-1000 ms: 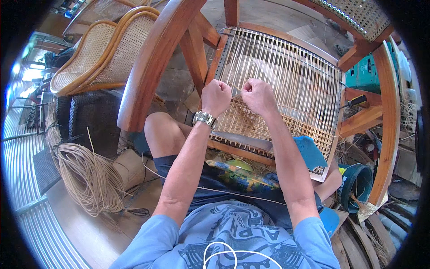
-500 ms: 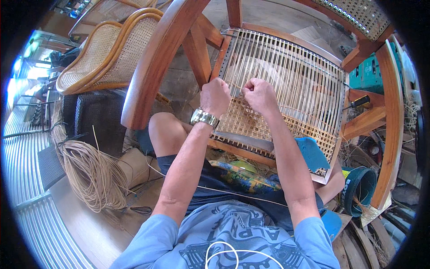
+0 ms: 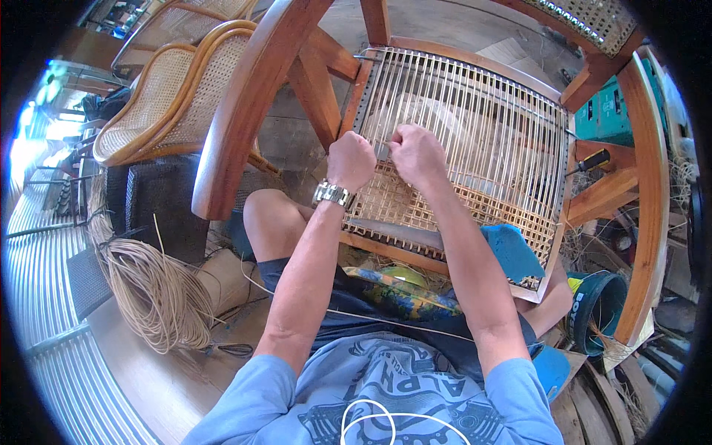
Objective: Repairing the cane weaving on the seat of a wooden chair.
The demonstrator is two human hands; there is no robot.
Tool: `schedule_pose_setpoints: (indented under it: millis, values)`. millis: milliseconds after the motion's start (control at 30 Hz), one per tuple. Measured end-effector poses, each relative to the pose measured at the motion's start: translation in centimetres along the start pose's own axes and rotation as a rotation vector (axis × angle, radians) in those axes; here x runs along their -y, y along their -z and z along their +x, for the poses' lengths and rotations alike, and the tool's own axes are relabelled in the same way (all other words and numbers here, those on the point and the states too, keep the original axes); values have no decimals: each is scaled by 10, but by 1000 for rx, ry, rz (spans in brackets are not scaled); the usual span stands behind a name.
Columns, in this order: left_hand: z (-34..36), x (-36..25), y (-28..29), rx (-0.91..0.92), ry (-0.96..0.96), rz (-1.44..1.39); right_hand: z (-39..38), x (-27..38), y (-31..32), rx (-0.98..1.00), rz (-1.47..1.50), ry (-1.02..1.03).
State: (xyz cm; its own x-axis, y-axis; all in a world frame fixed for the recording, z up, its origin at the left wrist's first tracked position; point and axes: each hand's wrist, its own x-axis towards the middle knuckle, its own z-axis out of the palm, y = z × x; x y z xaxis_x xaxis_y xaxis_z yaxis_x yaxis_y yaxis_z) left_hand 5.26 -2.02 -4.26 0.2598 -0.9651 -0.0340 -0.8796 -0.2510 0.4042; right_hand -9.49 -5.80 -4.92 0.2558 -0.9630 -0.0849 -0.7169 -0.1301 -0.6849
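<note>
A wooden chair frame (image 3: pixel 356 93) lies tilted before me, its seat strung with pale cane strands (image 3: pixel 460 104). The near part of the seat carries a woven cane grid (image 3: pixel 512 208). My left hand (image 3: pixel 351 161) is closed over the seat's left side, knuckles up. Close beside it, my right hand (image 3: pixel 417 157) is closed too, its thumb and finger pinched. A thin cane strand seems to run between the two hands, mostly hidden by the fingers. A flat grey strip (image 3: pixel 393 231) lies along the near edge of the seat, partly behind my right forearm.
A blue pad (image 3: pixel 512 252) rests on the seat's near right corner. A screwdriver (image 3: pixel 593 162) sticks out by the right rail, above a dark bucket (image 3: pixel 597 315). At left hangs a coil of cane (image 3: pixel 156 297), below rattan chairs (image 3: pixel 178 96). A green crate (image 3: pixel 604 119) stands behind.
Both hands have shifted slightly left, still closed and close together. The chair appears a little further left in view.
</note>
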Motion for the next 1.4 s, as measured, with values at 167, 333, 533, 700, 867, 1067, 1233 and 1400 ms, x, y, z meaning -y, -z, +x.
schedule_pose_setpoints:
  millis: [167, 333, 533, 700, 867, 1067, 1233, 1400]
  values:
    - [-2, 8, 29, -240, 35, -169, 4, 0, 1, 87, 89, -44]
    - [3, 18, 27, -172, -24, -52, 6, -5, 6, 78, 161, 3]
    - [0, 9, 10, -218, -69, 251, 12, -8, 7, 119, 169, -38]
    - [2, 0, 18, -89, -32, 313, 11, -5, 7, 132, 134, -68]
    - [1, -6, 14, -30, -91, 396, 10, -2, 9, 158, 123, -118]
    - [1, -1, 4, -178, -26, 255, 7, -2, 7, 79, 95, -99]
    - [8, 19, 5, -117, -20, -4, 3, 9, 1, 86, 75, -106]
    - [13, 27, 9, -136, -263, -19, -9, 15, 4, 73, -28, -5]
